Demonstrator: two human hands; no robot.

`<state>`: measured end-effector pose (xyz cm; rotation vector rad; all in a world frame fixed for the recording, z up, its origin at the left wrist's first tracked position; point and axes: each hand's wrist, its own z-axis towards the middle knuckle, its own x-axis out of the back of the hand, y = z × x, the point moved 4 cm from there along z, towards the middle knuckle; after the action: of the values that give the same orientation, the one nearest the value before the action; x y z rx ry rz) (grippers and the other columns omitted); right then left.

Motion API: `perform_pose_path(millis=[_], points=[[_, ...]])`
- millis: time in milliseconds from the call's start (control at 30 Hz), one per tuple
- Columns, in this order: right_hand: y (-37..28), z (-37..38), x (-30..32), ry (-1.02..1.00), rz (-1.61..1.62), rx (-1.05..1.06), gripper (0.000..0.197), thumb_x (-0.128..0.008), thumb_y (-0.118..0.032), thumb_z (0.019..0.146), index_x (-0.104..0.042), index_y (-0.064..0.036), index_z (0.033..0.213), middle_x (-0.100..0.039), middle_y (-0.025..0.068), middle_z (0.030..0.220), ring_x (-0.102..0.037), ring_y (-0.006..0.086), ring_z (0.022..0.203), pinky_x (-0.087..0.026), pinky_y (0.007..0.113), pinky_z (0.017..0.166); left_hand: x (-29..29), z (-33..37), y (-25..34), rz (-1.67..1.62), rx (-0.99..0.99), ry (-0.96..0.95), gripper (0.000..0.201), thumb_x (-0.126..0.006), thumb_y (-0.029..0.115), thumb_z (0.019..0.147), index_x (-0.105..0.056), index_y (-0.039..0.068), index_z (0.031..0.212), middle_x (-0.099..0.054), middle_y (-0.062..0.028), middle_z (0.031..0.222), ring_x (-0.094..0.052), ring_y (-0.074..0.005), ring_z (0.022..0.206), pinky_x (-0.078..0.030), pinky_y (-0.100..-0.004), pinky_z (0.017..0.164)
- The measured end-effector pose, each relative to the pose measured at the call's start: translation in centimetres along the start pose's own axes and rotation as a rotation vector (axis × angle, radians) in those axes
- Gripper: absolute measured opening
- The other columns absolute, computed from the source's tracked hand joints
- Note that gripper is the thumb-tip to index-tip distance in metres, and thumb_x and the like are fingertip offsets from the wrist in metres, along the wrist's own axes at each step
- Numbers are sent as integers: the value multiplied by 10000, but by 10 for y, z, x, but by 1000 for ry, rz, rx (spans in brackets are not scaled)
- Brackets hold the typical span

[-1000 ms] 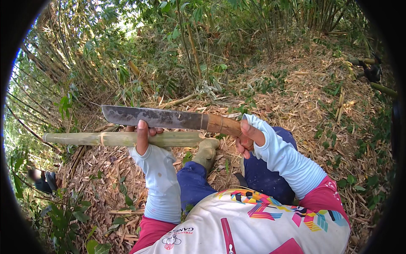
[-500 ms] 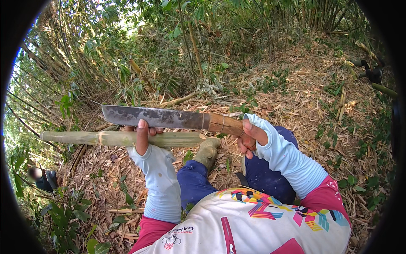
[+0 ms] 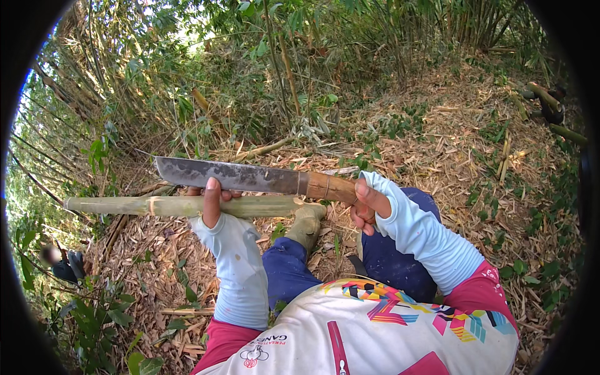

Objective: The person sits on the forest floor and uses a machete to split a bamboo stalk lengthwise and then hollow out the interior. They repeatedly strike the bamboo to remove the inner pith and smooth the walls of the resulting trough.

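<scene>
You have the fingers of your right hand (image 3: 372,203) wrapped around the handle (image 3: 330,187) of a machete (image 3: 284,179), held out level in front of you. Its blade (image 3: 237,175) is long and dark grey, mottled with paler smudges, and the brown wooden handle carries a thin band. Your left hand (image 3: 212,205) has its fingers closed around a bamboo length (image 3: 262,206) just below the blade (whether your thumb touches the metal, you cannot tell from here). The bamboo is pale green, with a tan node ring toward its left end; its right end lies over your boot (image 3: 304,231), above leaf litter (image 3: 156,262).
</scene>
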<state>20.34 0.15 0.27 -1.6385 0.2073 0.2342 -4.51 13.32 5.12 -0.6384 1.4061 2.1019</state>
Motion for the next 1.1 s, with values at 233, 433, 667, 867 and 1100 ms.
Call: perform_pose_path(millis=[233, 433, 667, 867, 1100], points=[[1, -1, 2, 17, 7, 31, 500, -588, -571, 894, -464, -96, 991, -533, 81, 656, -551, 137, 522, -426, 242, 395, 7, 2, -3, -34, 43, -15, 299, -672, 62, 865, -468, 91, 1082, -574, -52, 768, -548, -120, 619, -534, -299, 591], [-1, -1, 5, 25, -9, 52, 486, -587, -559, 901, -455, -97, 975, -537, 85, 664, -560, 136, 542, -421, 237, 395, 1, -3, 0, -12, 15, 39, 315, -671, 53, 859, -461, 55, 1094, -559, -46, 728, -543, -125, 596, -526, -296, 585], [-3, -1, 4, 2, -7, 8, 473, -591, -552, 901, -451, -102, 939, -522, 71, 661, -552, 137, 538, -417, 239, 386, 3, 1, 0, -7, -19, 21, 341, -693, 58, 845, -463, 39, 1095, -549, -44, 690, -552, -129, 592, -531, -295, 575], [-7, -3, 0, 48, 63, 52, 450, -632, -513, 892, -425, -114, 889, -463, 27, 655, -569, 143, 588, -409, 245, 381, -1, -3, 4, 81, -34, 38, 316, -711, 76, 835, -491, 28, 1058, -554, -44, 701, -550, -116, 593, -528, -285, 577], [-3, -3, 3, 57, 35, 42, 458, -628, -502, 897, -424, -92, 883, -474, 37, 663, -566, 144, 585, -424, 249, 397, -7, -4, 5, 65, -28, 88, 307, -710, 84, 832, -504, 19, 1050, -556, -43, 657, -554, -133, 566, -526, -286, 579]])
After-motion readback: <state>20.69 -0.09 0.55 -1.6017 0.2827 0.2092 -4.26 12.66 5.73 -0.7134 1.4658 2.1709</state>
